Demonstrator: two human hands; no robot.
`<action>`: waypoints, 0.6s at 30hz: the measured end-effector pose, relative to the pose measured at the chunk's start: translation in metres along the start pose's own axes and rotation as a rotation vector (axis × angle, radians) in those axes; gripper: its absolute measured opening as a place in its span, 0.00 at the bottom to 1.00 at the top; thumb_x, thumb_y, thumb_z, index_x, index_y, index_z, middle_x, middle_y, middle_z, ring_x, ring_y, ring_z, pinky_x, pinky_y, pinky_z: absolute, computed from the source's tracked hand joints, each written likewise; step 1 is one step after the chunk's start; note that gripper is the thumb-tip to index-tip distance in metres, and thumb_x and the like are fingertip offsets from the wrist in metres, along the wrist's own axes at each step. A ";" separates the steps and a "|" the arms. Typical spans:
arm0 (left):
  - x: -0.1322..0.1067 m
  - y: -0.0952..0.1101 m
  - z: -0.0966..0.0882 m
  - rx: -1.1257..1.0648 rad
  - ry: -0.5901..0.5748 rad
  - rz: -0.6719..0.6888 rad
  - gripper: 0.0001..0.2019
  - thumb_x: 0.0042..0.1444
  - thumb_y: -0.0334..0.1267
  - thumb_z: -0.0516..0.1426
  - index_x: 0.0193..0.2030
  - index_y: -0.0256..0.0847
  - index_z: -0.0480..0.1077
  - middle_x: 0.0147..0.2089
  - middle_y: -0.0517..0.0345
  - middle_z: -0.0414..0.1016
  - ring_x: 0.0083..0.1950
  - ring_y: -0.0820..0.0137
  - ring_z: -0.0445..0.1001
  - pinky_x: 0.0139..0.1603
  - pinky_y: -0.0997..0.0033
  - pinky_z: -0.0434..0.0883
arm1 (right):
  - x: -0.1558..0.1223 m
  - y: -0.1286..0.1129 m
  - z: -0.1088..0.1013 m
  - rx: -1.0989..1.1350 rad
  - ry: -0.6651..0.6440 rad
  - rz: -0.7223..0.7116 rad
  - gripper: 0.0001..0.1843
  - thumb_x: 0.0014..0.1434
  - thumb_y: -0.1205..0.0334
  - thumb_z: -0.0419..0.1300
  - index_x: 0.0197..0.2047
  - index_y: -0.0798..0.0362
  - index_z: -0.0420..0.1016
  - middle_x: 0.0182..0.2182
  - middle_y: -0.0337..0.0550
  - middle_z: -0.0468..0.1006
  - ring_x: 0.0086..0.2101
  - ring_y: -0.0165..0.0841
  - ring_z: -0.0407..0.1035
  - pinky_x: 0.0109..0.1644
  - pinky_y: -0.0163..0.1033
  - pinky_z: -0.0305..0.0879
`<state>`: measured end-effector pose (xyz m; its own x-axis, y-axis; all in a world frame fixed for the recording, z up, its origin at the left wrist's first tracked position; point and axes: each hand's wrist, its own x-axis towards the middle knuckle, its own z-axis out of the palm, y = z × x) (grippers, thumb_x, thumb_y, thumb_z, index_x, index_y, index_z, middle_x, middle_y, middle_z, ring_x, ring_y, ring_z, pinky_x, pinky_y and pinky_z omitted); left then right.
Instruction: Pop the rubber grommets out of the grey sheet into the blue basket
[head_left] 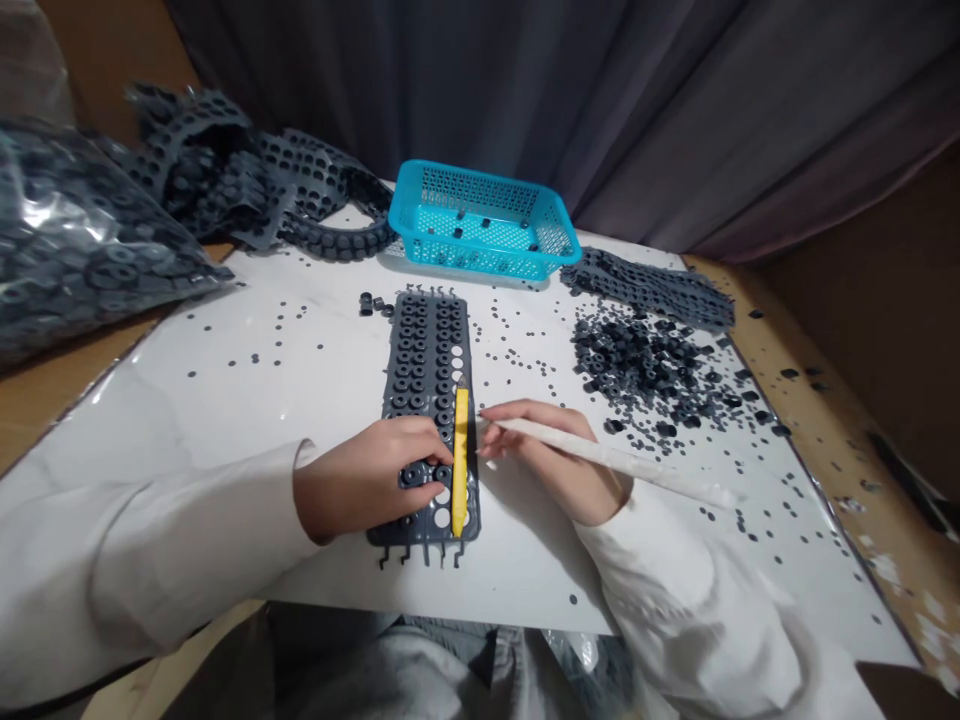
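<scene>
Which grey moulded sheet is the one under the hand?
The narrow sheet beneath the left hand, with a yellow strip lying along it and white holes showing through. The other sheets lie crumpled at the back left or beside the blue basket.

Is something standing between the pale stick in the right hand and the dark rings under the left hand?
Yes: a yellow strip lies lengthwise on the dark grey moulded sheet, between the pale stick and the dark rings by the left hand.
</scene>
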<state>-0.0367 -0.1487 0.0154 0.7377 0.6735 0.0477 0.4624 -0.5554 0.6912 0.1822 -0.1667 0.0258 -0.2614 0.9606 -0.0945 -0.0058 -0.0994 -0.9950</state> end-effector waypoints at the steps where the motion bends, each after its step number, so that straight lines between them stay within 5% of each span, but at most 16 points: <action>1: 0.000 0.000 0.000 0.000 0.002 0.003 0.09 0.54 0.32 0.57 0.42 0.38 0.72 0.40 0.55 0.74 0.43 0.69 0.74 0.47 0.71 0.70 | -0.004 0.001 0.002 0.049 -0.040 0.031 0.14 0.56 0.60 0.61 0.45 0.55 0.77 0.32 0.46 0.80 0.33 0.34 0.75 0.40 0.42 0.72; 5: -0.001 0.000 0.000 -0.023 0.026 0.017 0.07 0.53 0.30 0.56 0.39 0.37 0.71 0.38 0.55 0.74 0.41 0.70 0.74 0.45 0.72 0.70 | -0.013 0.001 0.006 0.150 -0.166 0.051 0.21 0.60 0.57 0.60 0.56 0.53 0.72 0.34 0.47 0.79 0.35 0.34 0.74 0.44 0.46 0.71; 13: -0.001 -0.001 0.000 -0.031 0.036 0.021 0.04 0.56 0.31 0.55 0.37 0.37 0.70 0.38 0.55 0.72 0.40 0.70 0.72 0.43 0.73 0.70 | -0.010 0.005 -0.001 -0.268 -0.251 -0.184 0.14 0.61 0.62 0.58 0.49 0.50 0.78 0.32 0.45 0.73 0.32 0.30 0.69 0.36 0.38 0.70; 18: 0.000 0.000 0.001 -0.025 0.014 -0.023 0.04 0.56 0.32 0.55 0.36 0.38 0.71 0.36 0.56 0.71 0.38 0.71 0.71 0.40 0.74 0.69 | -0.007 0.012 0.002 -0.313 -0.258 -0.287 0.12 0.60 0.66 0.59 0.47 0.52 0.79 0.37 0.49 0.76 0.36 0.32 0.73 0.39 0.38 0.72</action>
<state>-0.0366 -0.1489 0.0149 0.7203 0.6925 0.0414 0.4663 -0.5276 0.7101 0.1825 -0.1748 0.0150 -0.5225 0.8382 0.1563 0.1671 0.2804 -0.9452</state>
